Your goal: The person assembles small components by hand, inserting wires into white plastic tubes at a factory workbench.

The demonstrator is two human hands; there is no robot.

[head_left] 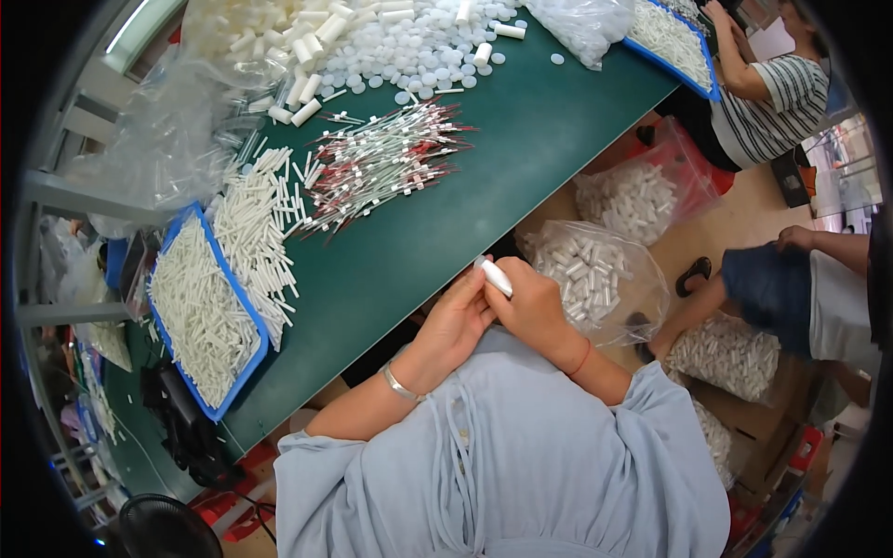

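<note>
My two hands meet in front of my body at the table's near edge, around a short white plastic tube (497,277). My right hand (538,309) is closed on the tube from the right, its fingers curled round it. My left hand (452,325) is closed against the tube's left side, thumb and fingertips by its upper end. What lies inside the curled fingers is hidden. On the table ahead, to the left, lies a pile of thin red-and-white wired pieces (386,163) with small white tags.
Thin white tubes (256,232) lie loose beside a blue tray (244,321) full of them. Translucent round caps (400,56) and thick white tubes (316,46) cover the table's back. To the right stand bags of white tubes (581,274) and two people, one in a striped shirt (767,112).
</note>
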